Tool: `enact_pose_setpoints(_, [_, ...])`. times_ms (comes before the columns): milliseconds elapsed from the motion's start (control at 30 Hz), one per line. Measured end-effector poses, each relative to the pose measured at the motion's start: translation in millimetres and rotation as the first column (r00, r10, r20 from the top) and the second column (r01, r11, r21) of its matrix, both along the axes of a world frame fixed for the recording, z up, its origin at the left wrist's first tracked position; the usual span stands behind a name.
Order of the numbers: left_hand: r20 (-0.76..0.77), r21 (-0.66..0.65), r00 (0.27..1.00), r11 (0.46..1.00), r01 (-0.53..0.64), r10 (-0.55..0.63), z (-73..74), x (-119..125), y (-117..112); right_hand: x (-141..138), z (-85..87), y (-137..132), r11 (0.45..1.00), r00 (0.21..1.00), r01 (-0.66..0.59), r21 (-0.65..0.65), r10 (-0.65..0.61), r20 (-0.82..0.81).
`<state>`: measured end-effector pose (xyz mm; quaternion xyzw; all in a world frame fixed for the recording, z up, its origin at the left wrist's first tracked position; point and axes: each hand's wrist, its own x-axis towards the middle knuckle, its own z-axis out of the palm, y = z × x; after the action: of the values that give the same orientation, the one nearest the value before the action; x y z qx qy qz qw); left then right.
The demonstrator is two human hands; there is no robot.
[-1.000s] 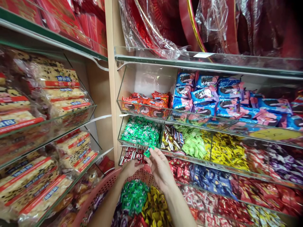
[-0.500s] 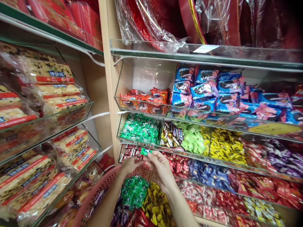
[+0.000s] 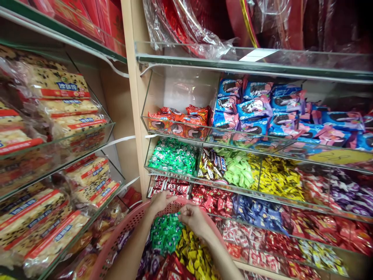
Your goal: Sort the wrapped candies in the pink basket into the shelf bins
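Note:
A pink plastic basket (image 3: pixel 132 223) sits low in front of me, holding heaps of green candies (image 3: pixel 164 235), yellow candies (image 3: pixel 194 254) and darker wrapped sweets. My left hand (image 3: pixel 159 203) grips the basket's far rim, fingers curled over it. Just above the green heap, my right hand (image 3: pixel 194 218) has its fingers pinched together, with a bit of green wrapper showing at the fingertips. Directly behind the hands is a glass shelf bin of green candies (image 3: pixel 173 156).
Glass-fronted shelves (image 3: pixel 262 146) hold orange and blue biscuit packs, gold, lime, yellow, red, blue and purple sweets. On the left, slanted glass shelves (image 3: pixel 58 149) carry wrapped nougat-like bars. A wooden upright (image 3: pixel 132 101) divides the two units. Red wrapped gift goods fill the top.
My right hand has come down from the green candy bin's front edge, carrying a green candy, to just over the basket's green heap. The view has tilted slightly downward.

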<state>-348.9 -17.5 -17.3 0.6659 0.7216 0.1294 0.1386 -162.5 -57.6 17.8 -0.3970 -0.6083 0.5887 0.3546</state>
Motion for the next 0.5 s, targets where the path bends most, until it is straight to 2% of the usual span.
enact_pose_setpoints(100, [-0.007,0.005,1.000,1.000,0.008,-0.008,0.5,-0.8,-0.4,-3.7,-7.2,4.6,0.996,0.999,0.030,0.081,-0.031,0.017])
enact_pose_setpoints(200, [-0.008,-0.004,1.000,1.000,0.009,-0.009,1.6,-0.8,-0.8,-2.9,7.0,10.0,0.981,0.996,0.011,0.194,-0.028,0.085])
enact_pose_setpoints(333, [0.022,-0.013,1.000,1.000,0.023,-0.022,4.0,-0.2,-1.2,-4.7,55.5,15.0,0.924,0.983,-0.045,0.380,-0.028,0.184])
enact_pose_setpoints(433, [0.059,-0.012,0.998,1.000,0.009,-0.008,5.6,0.2,-1.5,-14.5,94.5,22.6,0.851,0.981,-0.067,0.521,-0.037,0.188])
enact_pose_setpoints(500, [0.068,-0.013,0.998,1.000,-0.003,0.004,6.4,0.5,-1.7,-24.3,113.7,33.2,0.793,0.981,-0.065,0.606,-0.061,0.184])
